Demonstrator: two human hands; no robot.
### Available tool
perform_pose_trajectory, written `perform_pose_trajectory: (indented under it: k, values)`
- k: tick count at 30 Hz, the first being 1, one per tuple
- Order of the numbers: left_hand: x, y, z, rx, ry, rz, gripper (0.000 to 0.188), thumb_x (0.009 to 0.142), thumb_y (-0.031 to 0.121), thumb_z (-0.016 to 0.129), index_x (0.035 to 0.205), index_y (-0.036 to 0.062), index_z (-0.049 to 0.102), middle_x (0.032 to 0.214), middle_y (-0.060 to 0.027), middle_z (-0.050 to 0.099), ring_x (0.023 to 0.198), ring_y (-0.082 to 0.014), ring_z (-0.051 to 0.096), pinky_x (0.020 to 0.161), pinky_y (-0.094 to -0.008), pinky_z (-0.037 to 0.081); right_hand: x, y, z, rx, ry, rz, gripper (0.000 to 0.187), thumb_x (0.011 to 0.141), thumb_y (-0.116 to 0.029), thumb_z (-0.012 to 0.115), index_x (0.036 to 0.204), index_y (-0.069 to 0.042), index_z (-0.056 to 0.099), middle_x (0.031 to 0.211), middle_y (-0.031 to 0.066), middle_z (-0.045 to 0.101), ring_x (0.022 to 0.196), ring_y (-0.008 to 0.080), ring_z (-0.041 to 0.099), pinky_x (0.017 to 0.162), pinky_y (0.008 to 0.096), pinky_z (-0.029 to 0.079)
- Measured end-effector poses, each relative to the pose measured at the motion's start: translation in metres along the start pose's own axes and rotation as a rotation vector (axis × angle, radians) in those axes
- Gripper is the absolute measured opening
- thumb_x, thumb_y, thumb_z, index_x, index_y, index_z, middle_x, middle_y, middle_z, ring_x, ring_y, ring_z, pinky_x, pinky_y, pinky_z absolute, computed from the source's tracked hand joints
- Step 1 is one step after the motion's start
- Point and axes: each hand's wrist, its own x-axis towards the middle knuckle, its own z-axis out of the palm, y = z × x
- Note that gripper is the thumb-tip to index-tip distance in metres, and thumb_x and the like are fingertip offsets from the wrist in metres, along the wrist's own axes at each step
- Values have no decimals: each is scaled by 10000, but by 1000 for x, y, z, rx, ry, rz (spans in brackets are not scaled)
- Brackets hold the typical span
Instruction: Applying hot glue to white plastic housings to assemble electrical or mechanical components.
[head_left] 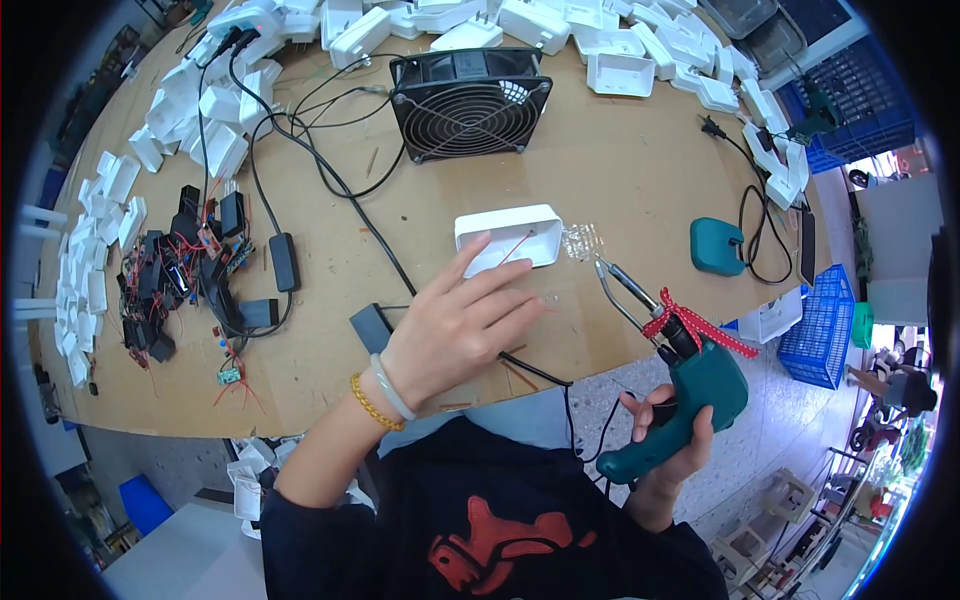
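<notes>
My left hand (465, 318) reaches over the near side of a white plastic case (545, 222), fingers stretched out and apart. The index fingertip overlaps the case's near rim; whether it presses on it I cannot tell. Inside the open case lies a thin reddish wire (517, 247). In my right hand (690, 440) is a green soldering gun (705, 400) with a red dotted ribbon tied near its front. Its metal tip points up and left, toward small shiny bits of solder (582, 242) on the table just right of the case.
A black fan (472, 105) stands behind the case. Many white cases (365, 38) line the far and left table edges. Black adapters and wired circuit boards (165, 285) are piled at left. Black cables (340, 180) cross the cardboard-covered table (620, 190). A teal block (716, 246) sits at right.
</notes>
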Motion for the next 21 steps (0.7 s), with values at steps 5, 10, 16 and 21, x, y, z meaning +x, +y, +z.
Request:
perform_pose_trajectory:
  k: [5, 10, 16, 21]
  values:
    - [1, -2, 9, 64, -28, 22, 187, 774, 99, 684, 949, 150, 727, 944, 15, 699, 1114, -166, 638, 1155, -494, 368, 0, -4, 5, 199, 99, 48, 682, 994, -557, 372, 1013, 87, 595, 711, 123, 593, 545, 186, 580, 868, 461, 584]
    - [7, 0, 12, -47, 210, -181, 119, 766, 116, 739, 881, 130, 713, 832, 21, 665, 968, -179, 644, 1119, -520, 389, 4, -3, 0, 151, 28, 44, 678, 992, -578, 358, 953, 55, 597, 669, 92, 572, 547, 175, 577, 854, 445, 576]
    - [17, 2, 10, 2, 329, -340, 136, 721, 117, 777, 836, 150, 711, 764, 22, 628, 987, -214, 628, 1126, -571, 321, 9, 1, -6, 107, -28, -3, 672, 994, -591, 342, 907, 27, 592, 654, 77, 564, 538, 172, 572, 815, 428, 567]
    - [22, 5, 12, 78, 370, -376, 131, 713, 110, 772, 816, 140, 697, 919, -6, 629, 1072, -257, 598, 1140, -590, 282, 8, -2, -3, 127, 11, 0, 678, 997, -583, 341, 921, 41, 597, 667, 90, 573, 536, 179, 576, 774, 420, 571]
